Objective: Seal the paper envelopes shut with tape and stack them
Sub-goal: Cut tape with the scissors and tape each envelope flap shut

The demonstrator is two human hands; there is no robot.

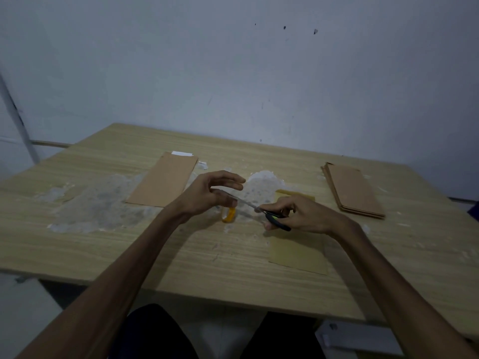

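Observation:
My right hand [300, 215] grips black-handled scissors [269, 216] whose blades point left toward my left hand [207, 194]. My left hand pinches a strip of clear tape above a yellow-cored tape roll [229, 215], which hangs just above the table. A brown paper envelope [298, 250] lies under my right hand with its flap end away from me. One single envelope [164, 180] lies flat at the back left. A stack of several envelopes [353, 190] sits at the back right.
The wooden table [155, 250] has worn grey-white patches [103, 203] in its middle and left. A small white scrap [203, 165] lies beside the left envelope. The wall stands close behind the table; my dark-clothed legs show below its front edge.

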